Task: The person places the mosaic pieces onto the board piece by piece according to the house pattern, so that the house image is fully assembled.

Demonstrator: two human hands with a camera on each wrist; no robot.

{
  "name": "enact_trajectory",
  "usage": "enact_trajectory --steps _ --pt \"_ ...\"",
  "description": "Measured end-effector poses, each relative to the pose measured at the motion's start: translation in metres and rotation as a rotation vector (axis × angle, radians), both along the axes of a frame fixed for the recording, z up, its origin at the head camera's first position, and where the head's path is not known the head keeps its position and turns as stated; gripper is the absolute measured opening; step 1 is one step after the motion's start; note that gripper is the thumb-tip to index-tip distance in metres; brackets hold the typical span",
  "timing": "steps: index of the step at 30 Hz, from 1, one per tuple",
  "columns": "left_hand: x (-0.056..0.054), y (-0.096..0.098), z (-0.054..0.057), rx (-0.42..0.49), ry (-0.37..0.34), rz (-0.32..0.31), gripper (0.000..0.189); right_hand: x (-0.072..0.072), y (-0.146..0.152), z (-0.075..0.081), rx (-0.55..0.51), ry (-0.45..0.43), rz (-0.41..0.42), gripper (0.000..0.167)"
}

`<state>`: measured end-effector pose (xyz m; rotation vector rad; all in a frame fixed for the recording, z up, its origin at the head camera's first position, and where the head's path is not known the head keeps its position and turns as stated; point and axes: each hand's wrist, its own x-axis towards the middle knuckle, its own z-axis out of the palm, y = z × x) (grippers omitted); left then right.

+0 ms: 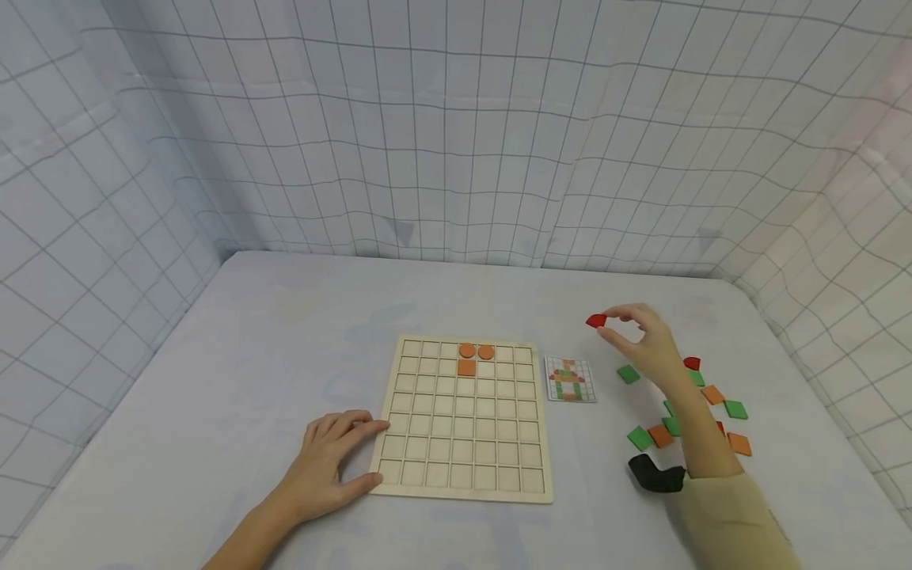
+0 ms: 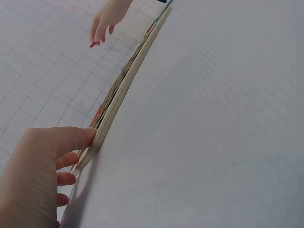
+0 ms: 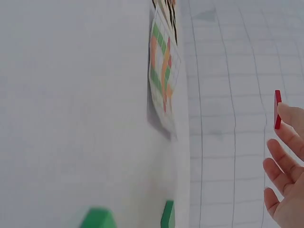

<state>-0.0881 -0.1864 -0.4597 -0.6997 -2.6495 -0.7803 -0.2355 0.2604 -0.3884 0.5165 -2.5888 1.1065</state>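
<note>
My right hand (image 1: pixel 648 348) pinches a red quarter-round tile (image 1: pixel 596 321) between thumb and fingertips, above the table beyond a pattern card (image 1: pixel 571 379). The right wrist view shows the red tile (image 3: pixel 278 110) edge-on between the fingers. At the near left of a pale wooden grid board (image 1: pixel 456 496), my left hand (image 1: pixel 331 463) touches the left edge with thumb and index finger. Two orange round tiles (image 1: pixel 486 351) lie in the board's far row, with an orange square tile (image 1: pixel 466 367) below the left one.
Several green tiles (image 1: pixel 640 438), orange tiles (image 1: pixel 739 444) and another red tile (image 1: pixel 692 363) lie scattered on the right, partly hidden by my right forearm. A black curved object (image 1: pixel 654 475) lies against the right sleeve. Grid-patterned cloth (image 1: pixel 484 142) hangs behind and beside the table.
</note>
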Motion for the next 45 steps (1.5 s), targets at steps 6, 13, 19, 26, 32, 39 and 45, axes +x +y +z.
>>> enact_trajectory --steps 6,13,19,26,32,39,45 --pt "0.0 0.0 0.0 -0.007 -0.004 0.003 0.055 0.0 -0.041 0.005 -0.025 0.07 0.133 0.028" --pt "0.0 0.0 0.001 -0.003 0.0 0.001 0.055 0.001 -0.087 0.007 -0.069 0.057 0.26 0.026" --pt "0.0 0.0 0.001 0.001 -0.006 0.0 0.055 0.004 -0.123 0.008 -0.077 0.046 0.298 0.025" --pt "0.0 0.0 0.001 -0.005 0.0 0.001 0.055 0.009 -0.155 0.003 -0.078 0.095 0.379 0.024" --pt "0.001 0.001 0.003 -0.014 0.0 0.005 0.055 0.017 -0.177 -0.002 -0.019 0.103 0.386 0.022" --pt "0.0 0.002 0.004 -0.013 0.006 0.004 0.055 0.026 -0.194 -0.007 0.001 0.035 0.404 0.024" --pt "0.001 0.001 0.004 -0.012 0.001 0.005 0.054 0.027 -0.203 -0.013 0.051 0.043 0.422 0.023"
